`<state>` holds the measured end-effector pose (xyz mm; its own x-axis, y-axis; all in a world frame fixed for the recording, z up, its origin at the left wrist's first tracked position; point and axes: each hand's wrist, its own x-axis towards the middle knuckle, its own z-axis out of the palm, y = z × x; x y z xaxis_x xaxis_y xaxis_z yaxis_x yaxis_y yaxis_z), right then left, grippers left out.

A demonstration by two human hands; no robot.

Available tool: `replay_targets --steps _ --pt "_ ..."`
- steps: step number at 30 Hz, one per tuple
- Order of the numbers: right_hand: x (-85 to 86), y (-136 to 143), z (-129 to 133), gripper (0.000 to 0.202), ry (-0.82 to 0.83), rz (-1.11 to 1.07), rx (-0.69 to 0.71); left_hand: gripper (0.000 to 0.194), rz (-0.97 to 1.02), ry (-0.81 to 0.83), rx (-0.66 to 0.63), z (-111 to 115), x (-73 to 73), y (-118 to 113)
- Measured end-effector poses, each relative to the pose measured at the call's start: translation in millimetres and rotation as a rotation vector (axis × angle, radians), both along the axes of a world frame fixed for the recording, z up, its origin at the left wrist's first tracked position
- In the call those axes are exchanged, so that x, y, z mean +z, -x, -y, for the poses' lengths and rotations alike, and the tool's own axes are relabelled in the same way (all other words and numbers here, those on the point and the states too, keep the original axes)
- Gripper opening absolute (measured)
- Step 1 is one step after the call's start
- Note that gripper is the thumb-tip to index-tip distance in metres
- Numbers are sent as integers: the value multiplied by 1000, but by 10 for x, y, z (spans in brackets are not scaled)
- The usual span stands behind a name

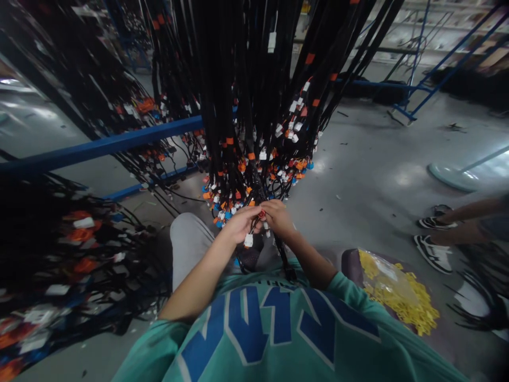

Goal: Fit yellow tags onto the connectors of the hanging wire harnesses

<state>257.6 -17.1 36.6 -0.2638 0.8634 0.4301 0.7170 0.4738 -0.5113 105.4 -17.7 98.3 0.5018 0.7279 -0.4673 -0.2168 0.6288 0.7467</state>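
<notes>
My left hand (241, 225) and my right hand (278, 216) meet in front of my lap, both with bent fingers closed on a small red connector (261, 214). Just below my left fingers hangs a white connector (248, 240) on dark wires. A black taped cable (283, 253) runs down past my right wrist toward my shirt. Right beyond my hands hang the ends of a thick bundle of black wire harnesses (226, 122), tipped with orange, white and blue connectors. My fingers hide part of the red connector.
A blue rack bar (103, 142) crosses on the left, with more harnesses (79, 244) below it. Yellow plastic pieces (413, 297) lie partly in a clear bag at my right. Another person's shoes (435, 252) stand on the right. A blue frame (413, 95) is behind.
</notes>
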Motion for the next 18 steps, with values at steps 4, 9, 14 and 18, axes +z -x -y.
replay_targets --steps 4,9,14,18 --pt "-17 45 31 29 56 -11 -67 30 -166 -328 81 80 -64 -68" --pt "-61 97 41 30 104 -25 -139 16 -394 -751 156 58 -190 -109" --pt "-121 89 47 31 50 -114 -120 23 -570 -967 105 8 -271 -113" --pt "-247 -108 228 40 -48 -232 -164 26 -738 -1082 77 -65 -287 -122"
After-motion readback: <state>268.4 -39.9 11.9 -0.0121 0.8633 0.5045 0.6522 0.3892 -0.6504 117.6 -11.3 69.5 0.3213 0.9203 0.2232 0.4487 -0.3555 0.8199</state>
